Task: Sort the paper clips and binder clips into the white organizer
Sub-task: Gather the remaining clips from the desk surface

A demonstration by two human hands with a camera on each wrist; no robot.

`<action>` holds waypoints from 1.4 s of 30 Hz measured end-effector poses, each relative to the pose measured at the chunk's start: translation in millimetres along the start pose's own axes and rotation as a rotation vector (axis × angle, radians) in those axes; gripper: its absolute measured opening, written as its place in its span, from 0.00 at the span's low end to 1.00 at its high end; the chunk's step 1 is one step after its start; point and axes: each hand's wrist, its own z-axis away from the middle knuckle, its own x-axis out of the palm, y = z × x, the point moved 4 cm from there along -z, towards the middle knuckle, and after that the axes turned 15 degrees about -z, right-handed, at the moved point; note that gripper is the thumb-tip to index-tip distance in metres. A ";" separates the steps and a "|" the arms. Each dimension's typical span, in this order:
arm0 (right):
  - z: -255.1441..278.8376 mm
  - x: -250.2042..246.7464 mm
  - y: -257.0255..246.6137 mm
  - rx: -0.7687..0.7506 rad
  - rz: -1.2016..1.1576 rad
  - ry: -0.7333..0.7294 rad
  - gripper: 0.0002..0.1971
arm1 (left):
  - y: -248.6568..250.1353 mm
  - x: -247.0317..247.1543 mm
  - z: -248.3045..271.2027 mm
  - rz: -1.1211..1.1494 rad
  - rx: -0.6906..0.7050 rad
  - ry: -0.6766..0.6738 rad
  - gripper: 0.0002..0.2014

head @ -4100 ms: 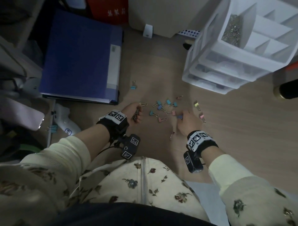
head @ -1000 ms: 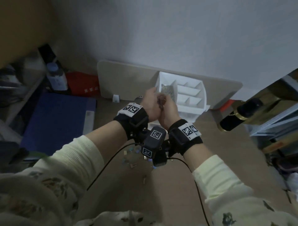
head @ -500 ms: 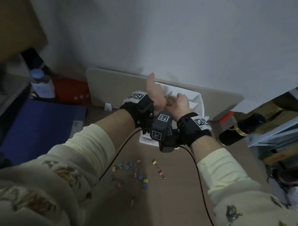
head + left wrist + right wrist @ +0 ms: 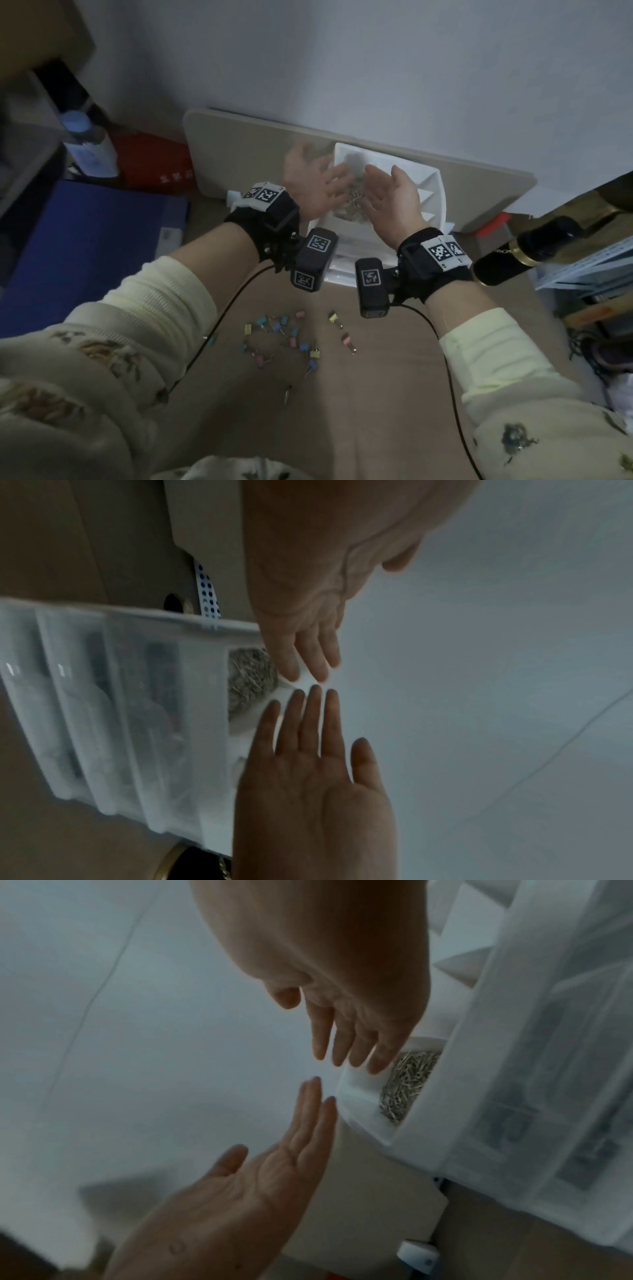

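Note:
The white organizer (image 4: pixel 439 192) stands at the back of the wooden surface. Its left compartment holds a heap of silver paper clips (image 4: pixel 353 202). My left hand (image 4: pixel 317 186) and right hand (image 4: pixel 390 197) hover just above that heap, palms facing each other, fingers straight, holding nothing. In the left wrist view the left hand (image 4: pixel 308 653) points at the paper clips (image 4: pixel 251 677), with the right hand (image 4: pixel 308 777) below it. The right wrist view shows the right hand (image 4: pixel 349 1042) over the paper clips (image 4: pixel 407 1085) in the organizer (image 4: pixel 514 1069). Several coloured binder clips (image 4: pixel 291 337) lie scattered nearer to me.
A beige board (image 4: pixel 246 150) leans on the wall behind the organizer. A blue folder (image 4: pixel 85 257), a red box (image 4: pixel 154 164) and a bottle (image 4: pixel 87 144) sit at the left. A black and gold cylinder (image 4: pixel 534 250) lies at the right.
Both hands, which were cupped together over the organizer holding paper clips, have spread apart and opened. The clips now lie in the left compartment.

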 end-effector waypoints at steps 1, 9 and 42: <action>8.0 -1.5 3.2 -0.045 0.045 0.005 0.21 | -3.5 -7.0 3.0 -0.028 -0.006 0.007 0.25; 66.5 -44.7 86.7 -0.101 0.458 0.006 0.14 | -75.5 -95.2 47.1 -0.287 -0.212 0.274 0.13; 57.8 -133.8 238.0 0.126 1.519 -0.090 0.21 | -203.1 -204.4 84.3 -0.302 -0.553 0.523 0.09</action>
